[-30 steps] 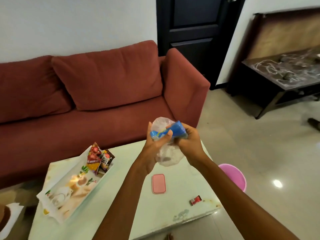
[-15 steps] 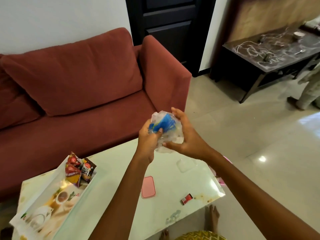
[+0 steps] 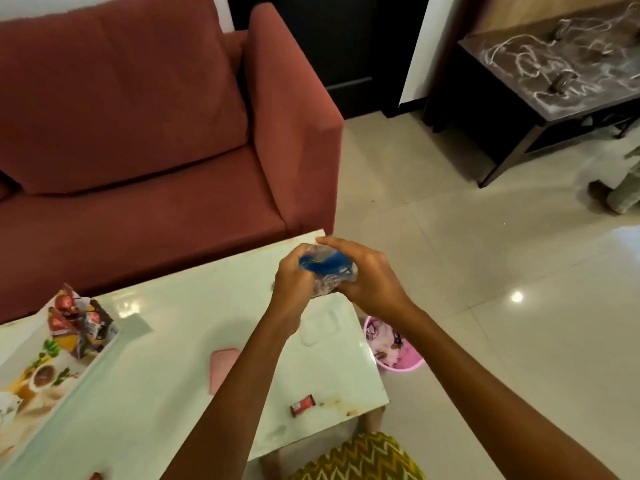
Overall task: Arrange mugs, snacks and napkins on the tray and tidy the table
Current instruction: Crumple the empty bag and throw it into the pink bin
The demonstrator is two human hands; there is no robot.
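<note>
A crumpled clear plastic wrapper with a blue label (image 3: 327, 268) is squeezed between both hands above the far right corner of the pale table (image 3: 166, 341). My left hand (image 3: 294, 285) grips its left side and my right hand (image 3: 367, 278) covers it from the right. A printed tray (image 3: 38, 382) lies at the table's left edge, with several red and brown snack packets (image 3: 81, 323) at its far end. No mug or napkin shows.
A pink flat case (image 3: 221, 368) and a small red wrapper (image 3: 303, 404) lie on the table. A pink bin (image 3: 394, 344) with rubbish stands on the floor beside the right edge. A red sofa (image 3: 156, 133) is behind, a dark side table (image 3: 554, 74) at far right.
The view has tilted down and to the right. Both hands have lowered toward the table's far right corner and pressed the wrapper into a tighter ball.
</note>
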